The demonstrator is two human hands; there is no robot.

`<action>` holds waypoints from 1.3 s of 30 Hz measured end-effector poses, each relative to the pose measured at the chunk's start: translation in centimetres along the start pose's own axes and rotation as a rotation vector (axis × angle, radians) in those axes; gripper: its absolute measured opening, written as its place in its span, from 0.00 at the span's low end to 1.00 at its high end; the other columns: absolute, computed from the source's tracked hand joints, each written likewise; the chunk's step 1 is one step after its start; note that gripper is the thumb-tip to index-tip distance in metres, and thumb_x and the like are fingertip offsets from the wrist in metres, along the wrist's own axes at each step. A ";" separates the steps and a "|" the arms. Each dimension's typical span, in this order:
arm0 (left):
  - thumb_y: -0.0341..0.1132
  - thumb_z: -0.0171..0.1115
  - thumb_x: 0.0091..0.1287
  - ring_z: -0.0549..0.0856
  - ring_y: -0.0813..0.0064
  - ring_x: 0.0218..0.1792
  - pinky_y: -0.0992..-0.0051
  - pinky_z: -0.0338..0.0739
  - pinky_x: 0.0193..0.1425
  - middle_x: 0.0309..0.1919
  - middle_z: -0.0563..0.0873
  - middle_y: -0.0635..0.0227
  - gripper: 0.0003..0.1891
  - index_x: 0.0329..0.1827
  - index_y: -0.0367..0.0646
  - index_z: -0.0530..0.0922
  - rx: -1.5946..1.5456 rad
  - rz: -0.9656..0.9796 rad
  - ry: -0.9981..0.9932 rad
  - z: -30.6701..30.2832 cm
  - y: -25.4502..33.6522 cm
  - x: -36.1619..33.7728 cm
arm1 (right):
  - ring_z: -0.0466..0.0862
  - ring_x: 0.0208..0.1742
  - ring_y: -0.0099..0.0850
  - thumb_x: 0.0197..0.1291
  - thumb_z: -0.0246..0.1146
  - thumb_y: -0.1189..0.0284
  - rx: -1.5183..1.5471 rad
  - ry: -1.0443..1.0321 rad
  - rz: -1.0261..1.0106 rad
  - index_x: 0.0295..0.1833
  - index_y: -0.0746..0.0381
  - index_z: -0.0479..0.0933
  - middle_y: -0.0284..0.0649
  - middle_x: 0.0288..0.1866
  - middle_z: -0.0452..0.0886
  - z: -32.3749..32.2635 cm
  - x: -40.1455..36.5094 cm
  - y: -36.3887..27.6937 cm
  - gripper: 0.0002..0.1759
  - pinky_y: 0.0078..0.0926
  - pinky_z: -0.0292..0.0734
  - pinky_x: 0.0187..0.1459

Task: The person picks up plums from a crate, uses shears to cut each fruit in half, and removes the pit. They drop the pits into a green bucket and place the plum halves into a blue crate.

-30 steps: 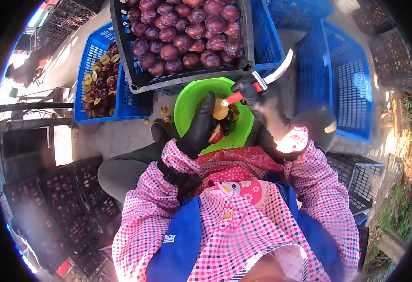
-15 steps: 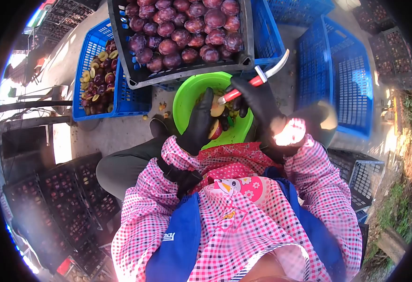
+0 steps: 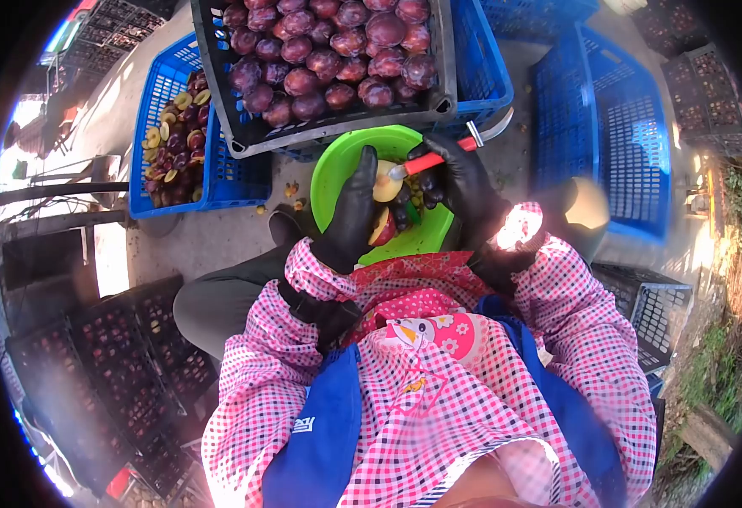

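Both my hands wear black gloves and meet over a lime-green basin (image 3: 326,168). My left hand (image 3: 351,207) is closed around a cut plum half (image 3: 385,188), its pale yellow face turned up. A second plum half (image 3: 383,229), red-skinned, sits lower against the same hand. In my right hand (image 3: 464,179) is a red-handled knife (image 3: 427,162), with a curved metal blade pointing away to the upper right. The handle's small metal near end touches the plum half's cut face. Small greenish-brown pieces lie in the basin, partly hidden by my fingers.
A black crate (image 3: 227,114) heaped with whole purple plums (image 3: 324,61) stands ahead on blue crates. To the left, a blue crate (image 3: 239,182) holds halved plums (image 3: 182,140). Blue crates (image 3: 633,152) stand right; stacked dark crates (image 3: 117,356) line the lower left.
My right hand has tilted, bringing the knife's blade lower and farther left. Its near end stays at the plum half, whose cut face now shows more fully.
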State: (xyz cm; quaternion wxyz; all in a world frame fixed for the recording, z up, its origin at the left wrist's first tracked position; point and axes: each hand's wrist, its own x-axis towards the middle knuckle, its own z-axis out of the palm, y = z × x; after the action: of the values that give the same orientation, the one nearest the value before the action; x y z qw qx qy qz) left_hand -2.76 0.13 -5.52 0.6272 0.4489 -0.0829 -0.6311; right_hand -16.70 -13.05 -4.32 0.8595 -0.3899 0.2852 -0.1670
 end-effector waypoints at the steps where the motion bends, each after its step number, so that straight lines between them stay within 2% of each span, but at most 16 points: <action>1: 0.58 0.40 0.77 0.79 0.74 0.24 0.75 0.74 0.29 0.29 0.80 0.68 0.27 0.42 0.43 0.77 0.055 -0.003 -0.010 -0.4 0.1 0.1 | 0.78 0.27 0.20 0.70 0.57 0.60 -0.027 -0.020 -0.050 0.43 0.63 0.80 0.33 0.32 0.82 0.1 -0.1 -0.1 0.17 0.20 0.73 0.27; 4: 0.60 0.39 0.76 0.79 0.74 0.24 0.76 0.75 0.29 0.27 0.80 0.67 0.29 0.41 0.43 0.78 0.119 0.063 0.056 0.6 -0.3 0.1 | 0.78 0.28 0.19 0.70 0.57 0.60 -0.268 0.095 -0.189 0.43 0.63 0.80 0.33 0.32 0.82 1.2 0.1 -0.1 0.17 0.19 0.72 0.28; 9: 0.65 0.37 0.74 0.80 0.74 0.24 0.75 0.75 0.28 0.24 0.80 0.67 0.33 0.41 0.42 0.78 0.211 0.209 0.166 -0.1 -1.4 0.7 | 0.78 0.26 0.21 0.69 0.57 0.58 -0.140 0.102 -0.118 0.42 0.63 0.80 0.33 0.30 0.81 1.5 -0.6 0.0 0.18 0.19 0.72 0.28; 15: 0.69 0.36 0.71 0.78 0.74 0.21 0.75 0.73 0.26 0.23 0.79 0.68 0.35 0.37 0.44 0.77 0.068 0.050 -0.071 1.2 0.7 -0.7 | 0.77 0.22 0.21 0.70 0.55 0.56 0.137 -0.067 -0.032 0.40 0.62 0.79 0.34 0.25 0.79 0.7 -0.4 0.7 0.20 0.19 0.70 0.25; 17: 0.70 0.35 0.71 0.77 0.75 0.21 0.75 0.72 0.27 0.22 0.77 0.69 0.36 0.37 0.43 0.76 -0.208 -0.079 -0.433 1.0 0.9 -0.7 | 0.76 0.21 0.21 0.71 0.54 0.56 0.271 -0.165 -0.025 0.40 0.62 0.79 0.33 0.23 0.78 0.8 -0.3 0.7 0.20 0.18 0.69 0.23; 18: 0.70 0.35 0.71 0.77 0.75 0.21 0.75 0.72 0.27 0.22 0.77 0.69 0.36 0.37 0.43 0.76 -0.206 -0.080 -0.436 1.1 0.9 -0.4 | 0.75 0.21 0.21 0.72 0.53 0.56 0.198 -0.108 -0.025 0.40 0.62 0.79 0.32 0.23 0.78 0.7 -0.3 0.3 0.21 0.18 0.68 0.23; 20: 0.70 0.36 0.71 0.79 0.75 0.24 0.76 0.74 0.30 0.26 0.79 0.68 0.37 0.40 0.41 0.76 0.176 0.156 -0.099 1.4 1.0 0.0 | 0.76 0.21 0.21 0.72 0.54 0.57 0.123 -0.078 -0.085 0.40 0.61 0.79 0.31 0.23 0.79 0.7 -0.5 -0.7 0.19 0.19 0.69 0.24; 23: 0.66 0.37 0.73 0.81 0.73 0.28 0.76 0.76 0.34 0.31 0.81 0.66 0.35 0.46 0.39 0.76 0.046 0.104 -0.038 -0.5 0.7 1.2 | 0.80 0.28 0.27 0.72 0.54 0.58 -0.062 0.112 -0.197 0.44 0.65 0.78 0.38 0.29 0.81 0.9 0.2 -4.3 0.19 0.22 0.74 0.29; 24: 0.65 0.38 0.74 0.81 0.72 0.28 0.74 0.77 0.33 0.32 0.83 0.64 0.34 0.48 0.40 0.76 0.025 0.042 -0.024 -0.2 1.0 0.9 | 0.81 0.34 0.26 0.71 0.56 0.61 -0.297 0.003 -0.343 0.44 0.65 0.78 0.38 0.32 0.82 -0.3 -0.1 -6.2 0.16 0.22 0.75 0.32; 27: 0.57 0.43 0.76 0.82 0.73 0.30 0.74 0.77 0.32 0.36 0.82 0.62 0.29 0.56 0.36 0.74 -0.089 -0.078 -0.023 0.7 1.8 -0.5 | 0.78 0.32 0.23 0.67 0.60 0.60 -0.385 0.440 -0.560 0.38 0.66 0.82 0.37 0.31 0.82 -1.8 -3.5 -14.3 0.18 0.22 0.71 0.32; 29: 0.59 0.43 0.75 0.80 0.74 0.30 0.76 0.76 0.32 0.37 0.83 0.62 0.30 0.57 0.37 0.74 0.124 -0.026 -0.002 0.3 0.9 -0.9 | 0.78 0.28 0.22 0.64 0.63 0.59 -0.725 0.607 -0.624 0.43 0.67 0.83 0.38 0.26 0.80 -10.7 -4.6 -17.6 0.19 0.22 0.70 0.30; 31: 0.60 0.43 0.75 0.82 0.72 0.30 0.74 0.77 0.33 0.39 0.84 0.62 0.30 0.57 0.39 0.74 0.028 -0.106 -0.012 0.3 1.0 -0.7 | 0.84 0.30 0.39 0.60 0.65 0.52 -1.122 0.938 -0.372 0.40 0.66 0.82 0.44 0.33 0.86 -18.1 -3.7 -18.2 0.24 0.38 0.75 0.34; 33: 0.62 0.43 0.74 0.83 0.70 0.30 0.73 0.79 0.34 0.41 0.85 0.62 0.31 0.57 0.41 0.74 -0.073 -0.185 -0.020 0.7 1.3 -0.2 | 0.85 0.32 0.46 0.57 0.65 0.47 -1.240 1.184 -0.439 0.38 0.65 0.84 0.51 0.33 0.85 -26.3 -2.3 -15.2 0.28 0.41 0.76 0.37; 35: 0.63 0.44 0.73 0.82 0.73 0.29 0.74 0.78 0.34 0.39 0.85 0.63 0.32 0.57 0.41 0.75 -0.142 -0.194 0.034 1.4 2.1 0.1 | 0.86 0.36 0.49 0.54 0.67 0.43 -1.438 1.086 -0.055 0.43 0.63 0.85 0.55 0.36 0.85 -30.2 -4.2 -12.8 0.31 0.43 0.77 0.41; 37: 0.63 0.45 0.73 0.81 0.75 0.28 0.75 0.77 0.33 0.38 0.86 0.64 0.32 0.57 0.41 0.76 -0.101 -0.144 0.040 2.0 3.9 -0.3 | 0.85 0.40 0.53 0.53 0.67 0.41 -1.251 0.971 -0.049 0.44 0.63 0.84 0.57 0.37 0.85 -24.1 -7.0 -11.6 0.33 0.45 0.77 0.42; 39: 0.61 0.45 0.74 0.77 0.79 0.28 0.80 0.73 0.28 0.38 0.82 0.66 0.31 0.58 0.40 0.74 -0.002 -0.069 0.151 3.0 5.4 -0.5 | 0.85 0.38 0.52 0.53 0.68 0.44 -1.336 1.091 0.062 0.42 0.62 0.83 0.55 0.34 0.84 -29.7 -5.2 -8.6 0.30 0.46 0.76 0.40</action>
State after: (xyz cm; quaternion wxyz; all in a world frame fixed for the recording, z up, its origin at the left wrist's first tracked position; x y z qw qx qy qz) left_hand -0.99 -1.89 0.01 0.6101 0.4970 -0.0192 -0.6167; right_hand -39.74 -32.99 -11.65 0.1969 -0.6710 0.7072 -0.1044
